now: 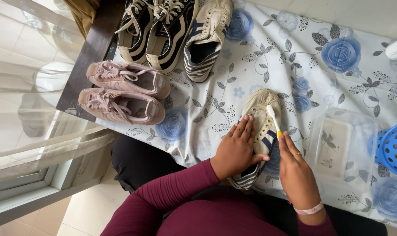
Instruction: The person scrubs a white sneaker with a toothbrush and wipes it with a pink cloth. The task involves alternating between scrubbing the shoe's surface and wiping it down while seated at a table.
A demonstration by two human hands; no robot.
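A cream sneaker (260, 114) with dark blue stripes lies on the flowered tablecloth (294, 61), toe pointing away from me. My left hand (237, 147) rests flat on its left side and holds it down. My right hand (294, 166) grips a white and yellow toothbrush (273, 119), whose head lies on the sneaker's upper near the toe.
The matching striped sneaker (206, 39) stands at the back, beside a black and white pair (157, 30). A pink pair (122, 91) lies at the table's left edge. A clear plastic tub (342, 144) and a blue basket (393, 148) stand to the right.
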